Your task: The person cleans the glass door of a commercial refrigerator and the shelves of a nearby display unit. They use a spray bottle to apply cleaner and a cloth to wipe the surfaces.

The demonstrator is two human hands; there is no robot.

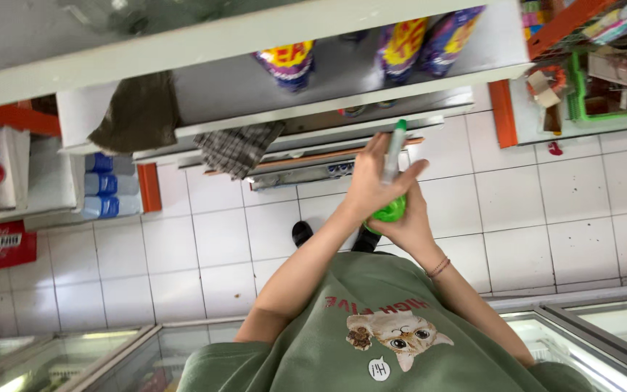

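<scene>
Both of my hands hold a slim bottle [393, 156] in front of my chest, above the white tiled floor. It has a bright green round base, a pale grey body and a green tip pointing away from me. My left hand [371, 185] wraps its fingers around the middle of the bottle. Cupped under the green base is my right hand [408, 225], which wears a thin cord bracelet at the wrist. I wear a green shirt with a cat print [393, 334]. My dark shoes [302, 232] show below the hands.
White shelves [292, 109] ahead carry colourful snack bags [288, 65], a brown cloth [139, 112] and a checked cloth [241, 145]. Blue-capped bottles [107, 185] and a red carton [1, 247] stand at the left. Glass-topped freezers [110, 356] flank my body.
</scene>
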